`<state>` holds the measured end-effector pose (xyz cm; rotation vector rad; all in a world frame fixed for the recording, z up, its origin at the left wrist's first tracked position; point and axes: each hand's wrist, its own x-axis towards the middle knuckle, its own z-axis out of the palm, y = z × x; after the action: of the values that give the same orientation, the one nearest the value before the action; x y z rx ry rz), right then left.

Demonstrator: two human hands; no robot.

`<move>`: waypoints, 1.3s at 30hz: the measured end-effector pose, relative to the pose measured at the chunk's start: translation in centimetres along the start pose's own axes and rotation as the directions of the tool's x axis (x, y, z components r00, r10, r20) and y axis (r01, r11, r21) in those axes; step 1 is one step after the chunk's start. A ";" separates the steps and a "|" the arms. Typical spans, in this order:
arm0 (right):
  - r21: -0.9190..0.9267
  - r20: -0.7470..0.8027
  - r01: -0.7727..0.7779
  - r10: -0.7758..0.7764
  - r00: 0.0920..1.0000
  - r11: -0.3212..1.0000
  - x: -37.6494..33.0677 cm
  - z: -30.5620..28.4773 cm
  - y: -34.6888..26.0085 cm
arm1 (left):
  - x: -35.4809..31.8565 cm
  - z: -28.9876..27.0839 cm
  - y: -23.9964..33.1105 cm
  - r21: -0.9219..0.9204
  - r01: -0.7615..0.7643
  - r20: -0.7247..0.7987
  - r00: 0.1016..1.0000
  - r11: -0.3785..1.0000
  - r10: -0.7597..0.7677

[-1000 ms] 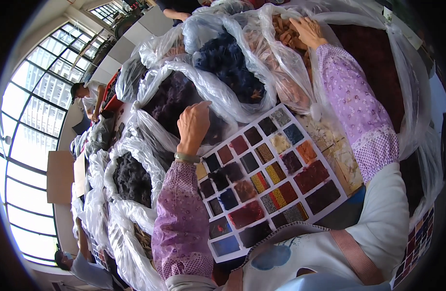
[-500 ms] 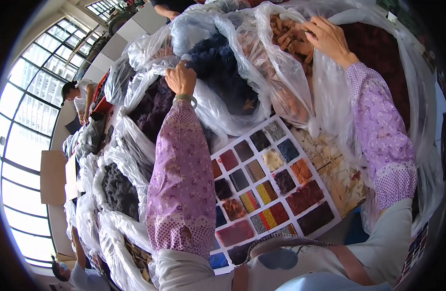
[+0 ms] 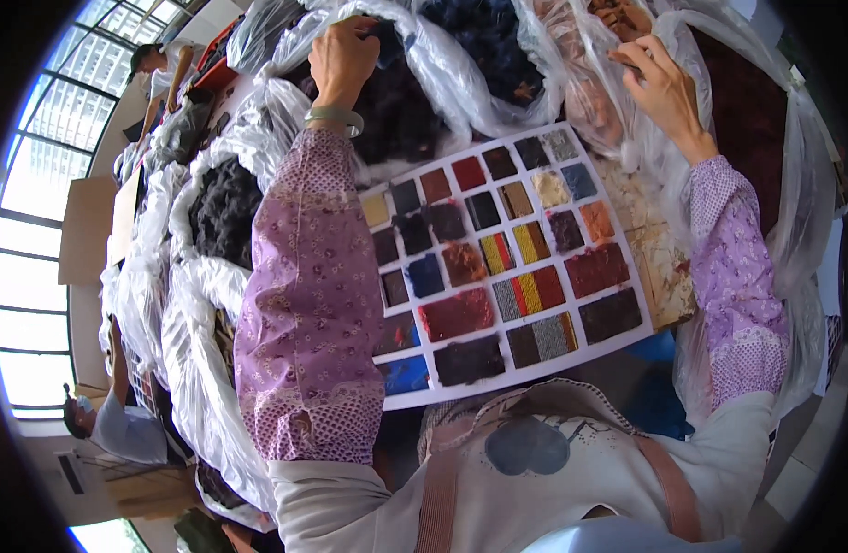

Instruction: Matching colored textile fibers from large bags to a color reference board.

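Note:
My left hand (image 3: pixel 344 60) is pinched round a small dark blue fibre tuft (image 3: pixel 384 44), over a plastic-lined heap of dark purple-black fibre (image 3: pixel 396 106). To its right lies a heap of dark blue fibre (image 3: pixel 488 41). My right hand (image 3: pixel 664 90) has thumb and fingers closed together just below the orange-brown pieces (image 3: pixel 619 18) in their clear bag; whatever its fingertips hold is too small to name. Below and between both hands lies a white board (image 3: pixel 572 300) bearing a grid of coloured fibre swatches, close to my chest.
Clear plastic (image 3: pixel 203 304) wraps a heap of dark grey fibre (image 3: pixel 226 212) on the left. Dark maroon fibre (image 3: pixel 739 120) fills a bag at right. A worn wooden surface (image 3: pixel 659 267) shows beside the board. Two people, one at upper left (image 3: pixel 170 69) and one at lower left (image 3: pixel 124 429), are nearby.
The view has tilted down toward the board. My left hand has come away from the dark blue heap with a tuft. My right hand has drawn back from the orange-brown pieces.

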<state>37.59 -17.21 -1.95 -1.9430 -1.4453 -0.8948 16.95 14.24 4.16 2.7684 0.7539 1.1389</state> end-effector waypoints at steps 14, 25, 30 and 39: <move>0.598 0.122 0.341 -0.502 0.856 0.726 -9.2 6.8 -32.8 | -31.3 -11.1 -7.3 -0.334 0.739 0.633 0.636 0.584 -0.442; 0.668 0.279 0.072 -0.339 0.899 0.741 -9.7 8.2 -33.3 | -32.0 -7.9 -6.3 -0.294 0.554 0.393 0.813 0.779 -0.430; 0.555 0.423 -0.018 -0.264 0.867 0.831 -9.0 8.2 -33.8 | -33.7 -8.6 -4.3 -0.058 0.055 0.194 0.980 0.997 -0.042; 0.657 0.334 0.016 -0.310 0.890 0.754 -9.0 5.1 -30.6 | -33.3 -9.1 -2.7 0.087 -0.074 0.381 0.924 0.993 0.036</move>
<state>7.32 -10.50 -10.87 -1.5261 -1.8848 0.0287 -10.56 0.20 -11.40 2.9728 0.7048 0.5496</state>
